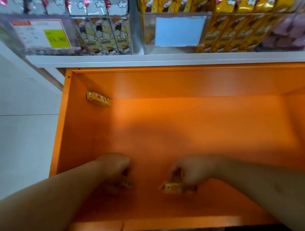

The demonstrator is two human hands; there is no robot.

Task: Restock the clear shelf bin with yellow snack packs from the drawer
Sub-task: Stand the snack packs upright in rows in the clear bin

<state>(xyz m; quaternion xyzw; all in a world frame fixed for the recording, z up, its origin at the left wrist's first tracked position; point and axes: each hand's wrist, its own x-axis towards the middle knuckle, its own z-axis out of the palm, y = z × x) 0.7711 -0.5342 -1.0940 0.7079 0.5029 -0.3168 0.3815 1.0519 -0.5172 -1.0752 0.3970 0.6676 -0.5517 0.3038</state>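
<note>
Low in the orange drawer [186, 123], our right hand [193, 171] grips a yellow snack pack [169, 187]; our left hand [115, 168] curls round something blurred.

One orange drawer [163, 80] stands open, and three yellow snack packs show in it: one [98, 99] at the far left, one [169, 187] under the right hand [193, 171], and one, blurred, in the left hand [115, 168]. Two hands are in view. On the shelf are two clear bins, the left one [75, 35] holding white packs, the right one [176, 32] yellow packs too many to count.
</note>
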